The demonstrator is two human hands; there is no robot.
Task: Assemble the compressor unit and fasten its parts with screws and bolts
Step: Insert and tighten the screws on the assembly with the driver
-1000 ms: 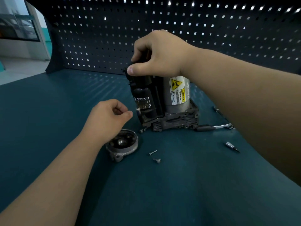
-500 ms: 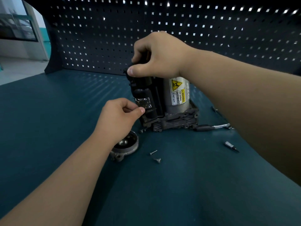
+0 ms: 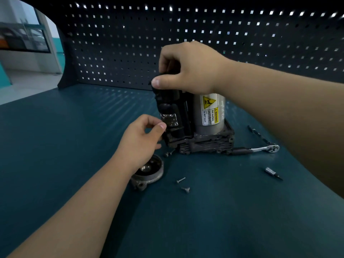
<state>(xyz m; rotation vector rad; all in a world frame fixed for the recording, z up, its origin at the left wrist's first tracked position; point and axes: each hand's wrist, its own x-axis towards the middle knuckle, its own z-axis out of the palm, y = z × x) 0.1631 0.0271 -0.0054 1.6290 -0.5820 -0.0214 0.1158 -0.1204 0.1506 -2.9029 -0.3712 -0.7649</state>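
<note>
Teal bench (image 3: 55, 146), pegboard (image 3: 242, 43) behind. Compressor unit (image 3: 208, 116) stood upright mid-bench, top of black side gripped by right hand (image 3: 189, 71), fingers curled over. Left hand (image 3: 141, 140) curled at lower black side, thumb and forefinger pinched; contents cannot be told. Loose screws (image 3: 181, 180) laid in front; each best started straight, unit steadied. Fastening point hidden behind left hand.

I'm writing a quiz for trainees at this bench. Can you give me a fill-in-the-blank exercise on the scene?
1. The right hand grips the ___ of the compressor.
2. The yellow label warns of a hot ___.
3. The ratchet lies to the ___ of the compressor.
4. The left hand reaches the compressor's ___ part, not its grey cylinder.

Missing words: top; surface; right; black.
</note>
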